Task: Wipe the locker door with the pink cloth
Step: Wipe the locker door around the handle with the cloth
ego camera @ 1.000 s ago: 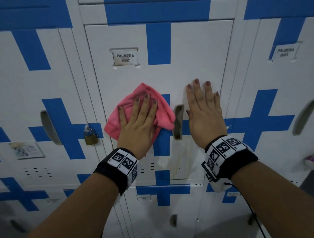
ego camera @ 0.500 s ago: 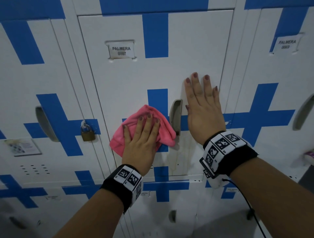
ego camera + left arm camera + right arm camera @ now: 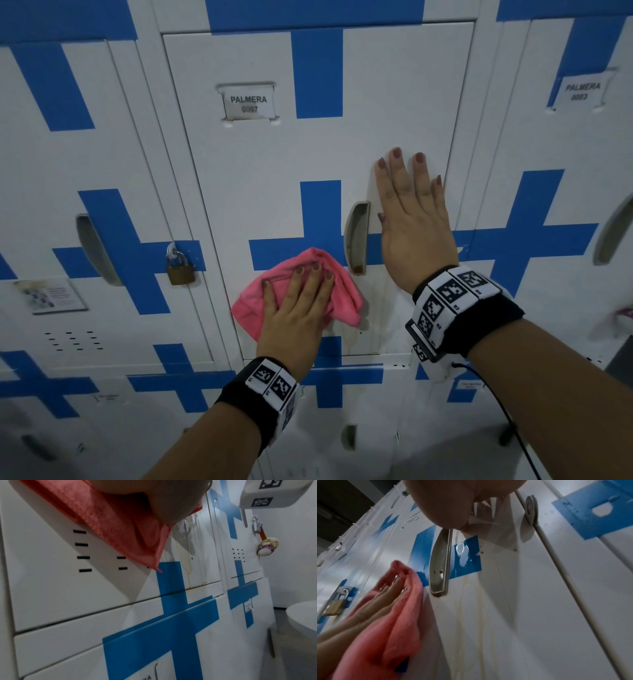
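Note:
The white locker door (image 3: 260, 164) with a blue cross fills the middle of the head view. My left hand (image 3: 301, 294) lies flat with straight fingers on the pink cloth (image 3: 246, 305), pressing it against the lower part of the door, left of the recessed handle (image 3: 356, 236). In the left wrist view the cloth (image 3: 109, 524) hangs under my palm, its corner down by the vent slots. My right hand (image 3: 411, 205) rests flat and open on the door, right of the handle. Yellowish drip stains (image 3: 471, 615) run down below the handle (image 3: 440, 563).
A brass padlock (image 3: 180, 270) hangs on the locker to the left. A name label (image 3: 248, 102) sits high on the door. On the right locker a combination lock with a colourful keyring (image 3: 267, 545) hangs. More lockers stand below and on both sides.
My left hand has slid the pink cloth down the door, from beside the handle's top to below its lower end. The right hand has stayed flat in place.

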{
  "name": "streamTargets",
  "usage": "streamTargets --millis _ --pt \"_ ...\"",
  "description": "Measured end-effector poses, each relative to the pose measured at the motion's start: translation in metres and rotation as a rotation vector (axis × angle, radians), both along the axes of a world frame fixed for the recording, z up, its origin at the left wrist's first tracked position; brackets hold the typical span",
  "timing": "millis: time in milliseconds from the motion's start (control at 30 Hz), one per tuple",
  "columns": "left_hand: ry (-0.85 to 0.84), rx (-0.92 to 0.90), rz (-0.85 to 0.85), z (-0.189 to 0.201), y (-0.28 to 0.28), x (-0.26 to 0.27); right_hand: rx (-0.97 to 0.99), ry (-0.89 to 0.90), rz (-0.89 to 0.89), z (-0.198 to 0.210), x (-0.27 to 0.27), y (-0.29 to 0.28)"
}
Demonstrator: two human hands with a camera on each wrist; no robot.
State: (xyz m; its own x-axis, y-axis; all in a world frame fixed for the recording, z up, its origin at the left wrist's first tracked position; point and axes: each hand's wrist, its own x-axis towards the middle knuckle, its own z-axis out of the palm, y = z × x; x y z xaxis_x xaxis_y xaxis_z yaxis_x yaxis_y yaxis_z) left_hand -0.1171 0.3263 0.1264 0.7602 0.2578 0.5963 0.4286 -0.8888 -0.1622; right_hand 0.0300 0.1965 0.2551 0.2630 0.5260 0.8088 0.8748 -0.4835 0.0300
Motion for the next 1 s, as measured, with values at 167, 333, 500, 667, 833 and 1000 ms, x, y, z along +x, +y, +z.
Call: streamTargets --millis 167,333,500,667,833,1000 --pt "0.052 0.019 -0.028 -0.018 -0.005 -0.005 -0.007 -0.004 -0.005 0.0 0.0 -0.001" --pt "0.101 0.016 -0.05 -0.032 -0.004 -0.01 -0.022 -0.005 -0.001 0.001 0.001 -0.002" --pt "0.167 -0.002 -0.075 -0.048 -0.005 -0.018 -0.027 -0.004 0.004 0.001 0.002 -0.003" --pt "0.008 -0.245 -0.028 -0.037 -0.023 -0.021 -0.017 -0.014 0.008 0.001 0.003 -0.003" --pt "-0.553 -0.688 -0.248 0.01 -0.046 -0.014 -0.011 -0.023 0.001 -0.001 0.002 -0.001" --pt "-0.802 -0.651 -0.326 0.031 -0.056 -0.005 -0.003 -0.029 -0.006 -0.001 0.003 -0.001"
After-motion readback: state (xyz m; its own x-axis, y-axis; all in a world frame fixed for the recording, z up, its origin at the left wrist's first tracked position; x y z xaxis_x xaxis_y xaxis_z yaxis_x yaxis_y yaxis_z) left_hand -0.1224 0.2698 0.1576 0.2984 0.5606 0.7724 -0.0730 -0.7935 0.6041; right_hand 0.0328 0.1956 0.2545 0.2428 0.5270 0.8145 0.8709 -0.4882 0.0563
